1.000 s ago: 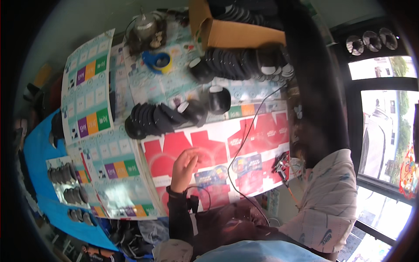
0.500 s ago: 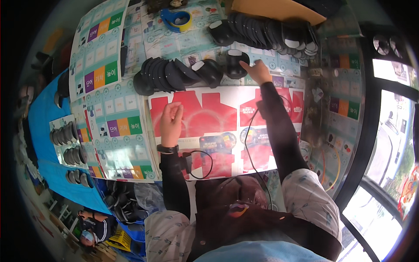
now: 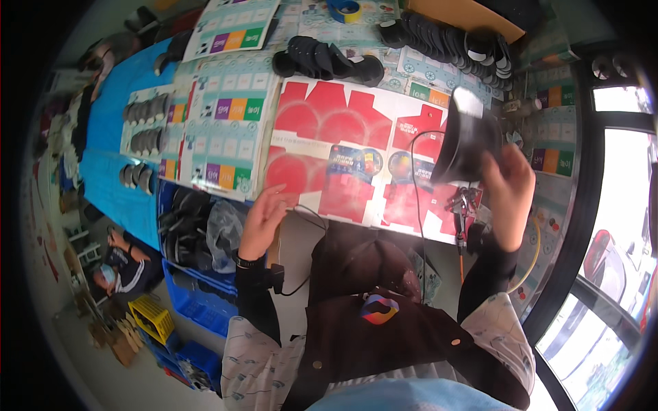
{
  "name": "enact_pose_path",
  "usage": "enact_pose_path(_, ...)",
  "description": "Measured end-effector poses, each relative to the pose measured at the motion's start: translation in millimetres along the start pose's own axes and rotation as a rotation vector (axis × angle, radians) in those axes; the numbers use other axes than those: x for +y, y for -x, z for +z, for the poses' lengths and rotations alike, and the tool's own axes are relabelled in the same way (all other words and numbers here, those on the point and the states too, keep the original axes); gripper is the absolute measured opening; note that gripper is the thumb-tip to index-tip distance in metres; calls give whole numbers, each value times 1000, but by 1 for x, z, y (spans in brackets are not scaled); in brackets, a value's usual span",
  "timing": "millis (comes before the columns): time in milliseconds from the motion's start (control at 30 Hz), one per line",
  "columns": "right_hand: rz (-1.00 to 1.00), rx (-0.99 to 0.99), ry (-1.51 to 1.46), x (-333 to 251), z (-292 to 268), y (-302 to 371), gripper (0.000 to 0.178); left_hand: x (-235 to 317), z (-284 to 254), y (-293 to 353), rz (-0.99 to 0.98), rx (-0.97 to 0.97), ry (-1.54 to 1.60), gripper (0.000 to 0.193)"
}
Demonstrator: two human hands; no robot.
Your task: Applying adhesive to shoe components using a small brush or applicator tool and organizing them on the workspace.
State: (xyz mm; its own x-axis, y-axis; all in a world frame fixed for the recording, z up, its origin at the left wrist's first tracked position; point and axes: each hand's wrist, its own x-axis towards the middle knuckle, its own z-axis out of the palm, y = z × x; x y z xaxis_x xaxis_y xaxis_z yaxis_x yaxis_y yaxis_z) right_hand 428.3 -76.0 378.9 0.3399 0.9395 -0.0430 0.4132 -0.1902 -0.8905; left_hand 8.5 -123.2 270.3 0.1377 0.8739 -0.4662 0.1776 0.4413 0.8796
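Raised at the right of the table is a black curved, cup-shaped piece [image 3: 460, 147] with a pale patch at its top. My right hand [image 3: 510, 188] grips its right edge between thumb and fingers, partly blurred. My left hand [image 3: 266, 218] is empty, its fingers loosely bent and apart, by the front left edge of the red-and-white printed sheet [image 3: 356, 130]. A row of similar black pieces [image 3: 319, 58] lies overlapped behind the sheet. Below the held piece, a small metal fixture [image 3: 462, 202] with an orange hose stands at the table's front edge.
A longer row of black pieces [image 3: 445, 44] lies at the back right before a cardboard box [image 3: 469, 17]. A blue tape dispenser [image 3: 344, 9] sits at the back. Left are a blue-covered table [image 3: 116, 171], blue crates [image 3: 199, 305] and a seated person [image 3: 130, 264]. Thin cables cross the sheet.
My right hand has brought the single black piece from the back of the table toward me and up. My left hand has moved back to the sheet's near edge. The head view has shifted.
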Motion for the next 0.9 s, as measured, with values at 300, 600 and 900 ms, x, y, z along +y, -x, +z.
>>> enact_pose_path(300,-401,-470,68,-50,-19,196,38,66,114,137,133,-75,177,37)
enact_pose_path(600,53,299,356,-39,-198,334,28,-46,-23,205,45,203,448,40)
enact_pose_path(900,205,383,375,-7,-138,419,23,-199,-46,116,54,-13,63,26)
